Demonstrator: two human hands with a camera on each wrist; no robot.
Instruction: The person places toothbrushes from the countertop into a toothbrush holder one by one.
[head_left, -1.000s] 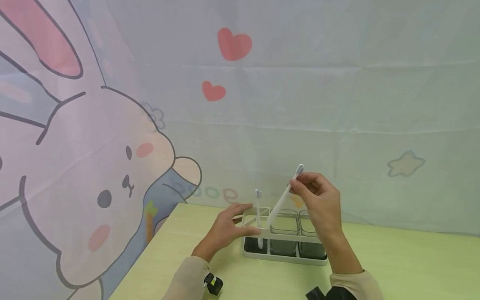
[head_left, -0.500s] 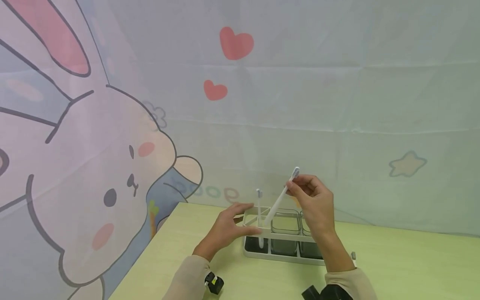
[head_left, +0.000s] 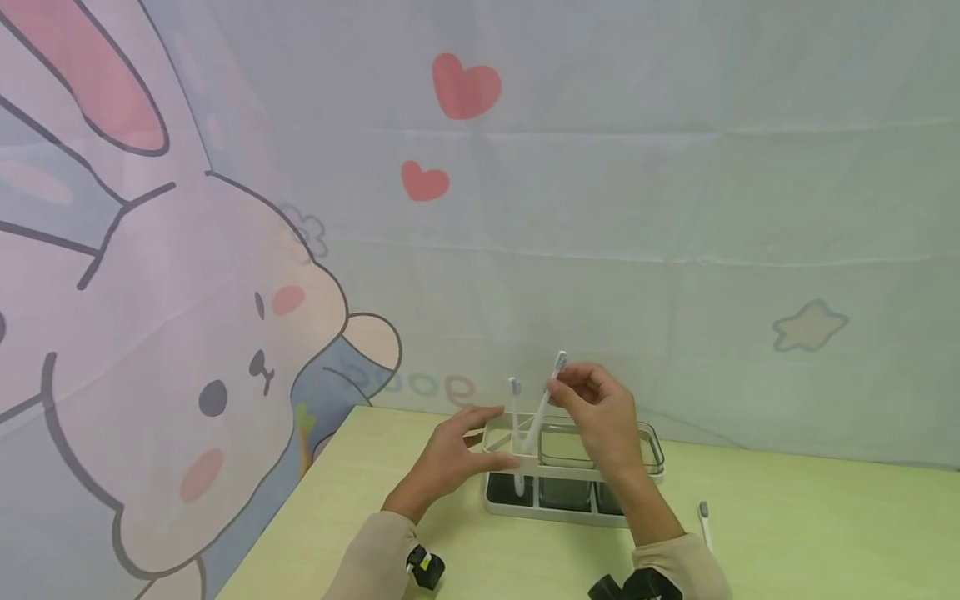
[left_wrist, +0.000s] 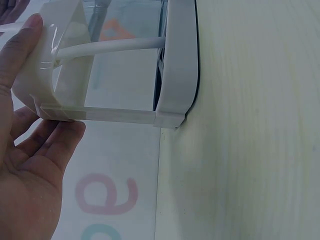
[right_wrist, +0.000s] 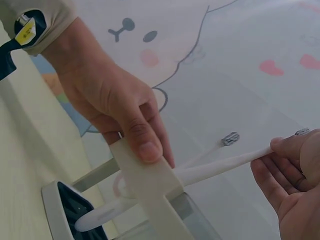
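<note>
On the pale green table (head_left: 787, 533), in the head view, a white toothbrush rack (head_left: 558, 487) with clear cups stands before a curtain printed with a rabbit and hearts (head_left: 225, 292). The left hand (head_left: 453, 454) rests against the rack's left end, fingers fairly straight, thumb on the upper rim. The right hand (head_left: 596, 412) pinches a white toothbrush (head_left: 542, 408) near its head between thumb and fingertips; the brush leans, its lower end inside the rack's left compartment. A second toothbrush (head_left: 516, 417) stands upright in that same compartment. A third toothbrush (head_left: 705, 521) lies on the table right of the rack.

From the left wrist, the left hand (left_wrist: 30, 165) lies open beside the rack's top frame (left_wrist: 55, 75), thumb tip touching the frame, fingers straight beneath it. A white handle (left_wrist: 115, 46) passes through the frame toward the base (left_wrist: 177, 65).

From the right wrist, the left hand's thumb (right_wrist: 145, 145) presses the rack's top bar (right_wrist: 152, 185). The right hand's fingers (right_wrist: 285, 175) are clamped on the held toothbrush (right_wrist: 225, 167), whose rounded end sits in the dark base (right_wrist: 75, 210). The upright brush's bristles (right_wrist: 230, 138) show behind.
</note>
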